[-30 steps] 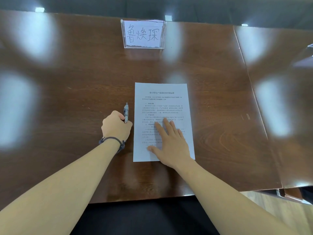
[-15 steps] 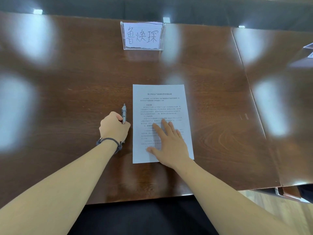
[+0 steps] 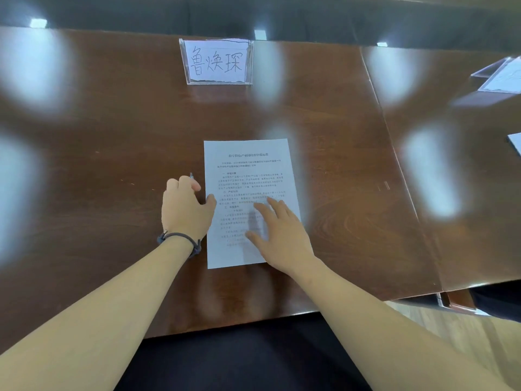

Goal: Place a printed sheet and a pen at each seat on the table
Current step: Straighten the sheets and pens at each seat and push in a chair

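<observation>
I see the printed sheet (image 3: pixel 248 193) lying flat on the dark brown wooden table (image 3: pixel 112 153), its long sides running away from me and its near edge a little back from the table's front edge. My right hand (image 3: pixel 282 235) rests on the lower right part of the sheet with the fingers straight and spread, the palm over the paper's right margin and near corner. My left hand (image 3: pixel 184 210) sits just beside the sheet's left edge; its fingers are curled around the pen (image 3: pixel 191 176), of which only the tip shows, poking out above the knuckles and pointing away from me. The thumb of that hand reaches across to touch the left margin of the sheet. I cannot tell whether the pen's body touches the table, because the hand covers it. A dark cord bracelet (image 3: pixel 180 239) circles the left wrist. Farther back, close to the table's far edge and roughly in line with the sheet, a clear acrylic name stand (image 3: pixel 217 62) stands upright with a white card bearing handwritten characters. At the far right, across a seam in the tabletop, another clear stand (image 3: pixel 501 77) and the corner of another white sheet (image 3: pixel 516 142) show, both cut off by the frame. Pale blurred patches of reflected light dot the polished wood.
</observation>
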